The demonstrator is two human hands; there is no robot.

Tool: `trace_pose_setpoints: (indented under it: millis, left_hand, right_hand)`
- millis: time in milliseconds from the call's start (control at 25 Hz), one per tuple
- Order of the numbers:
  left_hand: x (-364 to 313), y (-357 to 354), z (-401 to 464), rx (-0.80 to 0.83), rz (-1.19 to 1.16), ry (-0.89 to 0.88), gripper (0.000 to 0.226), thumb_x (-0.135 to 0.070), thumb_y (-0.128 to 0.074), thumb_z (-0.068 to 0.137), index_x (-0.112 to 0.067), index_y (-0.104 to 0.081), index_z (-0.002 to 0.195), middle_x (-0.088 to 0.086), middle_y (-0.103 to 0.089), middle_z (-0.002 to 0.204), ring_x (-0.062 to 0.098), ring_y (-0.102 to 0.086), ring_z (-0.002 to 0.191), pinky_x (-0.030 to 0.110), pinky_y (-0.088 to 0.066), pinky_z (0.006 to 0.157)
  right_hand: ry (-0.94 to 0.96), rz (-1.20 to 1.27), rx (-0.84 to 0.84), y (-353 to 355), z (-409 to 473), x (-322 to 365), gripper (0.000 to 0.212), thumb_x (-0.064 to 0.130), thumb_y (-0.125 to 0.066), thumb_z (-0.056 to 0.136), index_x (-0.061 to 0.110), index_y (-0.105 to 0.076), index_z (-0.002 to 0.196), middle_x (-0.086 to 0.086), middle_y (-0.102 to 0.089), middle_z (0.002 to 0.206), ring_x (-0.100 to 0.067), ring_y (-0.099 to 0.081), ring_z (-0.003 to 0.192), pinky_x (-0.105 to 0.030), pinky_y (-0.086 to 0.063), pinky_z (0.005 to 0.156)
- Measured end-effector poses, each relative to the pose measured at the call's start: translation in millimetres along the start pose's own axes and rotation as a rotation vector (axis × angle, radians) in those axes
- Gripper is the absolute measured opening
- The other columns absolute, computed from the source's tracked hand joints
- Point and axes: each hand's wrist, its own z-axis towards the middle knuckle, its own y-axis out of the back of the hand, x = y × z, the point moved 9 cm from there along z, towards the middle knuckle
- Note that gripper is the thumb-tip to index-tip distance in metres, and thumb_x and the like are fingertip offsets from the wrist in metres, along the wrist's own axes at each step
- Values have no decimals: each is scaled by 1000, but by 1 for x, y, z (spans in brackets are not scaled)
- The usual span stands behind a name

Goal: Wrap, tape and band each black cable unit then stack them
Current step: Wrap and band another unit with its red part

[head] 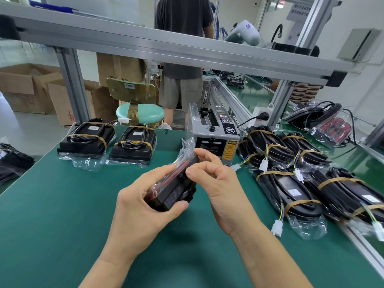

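A black cable unit [175, 189] in a clear plastic bag is held edge-up above the green table [62, 204]. My left hand [141, 206] grips its near end, thumb on the side face. My right hand [216, 181] pinches the bag at the unit's far top edge, where loose plastic [187, 146] sticks up. Two banded black units [87, 138] [134, 143] lie at the far left. Several banded units with cables [291, 183] are piled on the right.
A grey tape dispenser [214, 134] stands just beyond my hands. A bagged red-and-black unit [330, 125] lies at the far right. An aluminium frame beam [187, 50] crosses overhead. A person [182, 59] stands behind a green stool [140, 113]; cardboard boxes [31, 88] sit on the floor.
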Motion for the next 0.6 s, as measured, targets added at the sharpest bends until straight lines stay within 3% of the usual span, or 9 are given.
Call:
trace_pose_setpoints:
  millis: [120, 360, 600]
  left_hand:
    - [0, 0, 1, 2, -2, 3, 64, -33, -82, 55, -26, -66, 117, -9, -70, 112, 16, -66, 104, 36, -51, 93]
    - [-1, -2, 1, 7, -4, 3, 63, -33, -81, 55, -27, -66, 116, -8, -70, 112, 16, -66, 104, 39, -50, 95]
    - [-1, -1, 2, 6, -8, 3, 64, -31, -83, 55, -25, -66, 117, -8, -70, 112, 15, -66, 104, 35, -51, 94]
  right_hand:
    - [-2, 16, 19, -2, 0, 0, 20, 5, -68, 81, 17, -72, 65, 14, -51, 132, 14, -48, 115, -15, -34, 91]
    - [21, -33, -20, 2, 1, -2, 21, 7, -71, 81, 18, -71, 63, 18, -51, 130, 7, -46, 123, -31, -32, 110]
    - [21, -52, -23, 1, 2, -3, 20, 8, -71, 81, 18, -71, 64, 19, -50, 129, 6, -46, 122, -36, -32, 112]
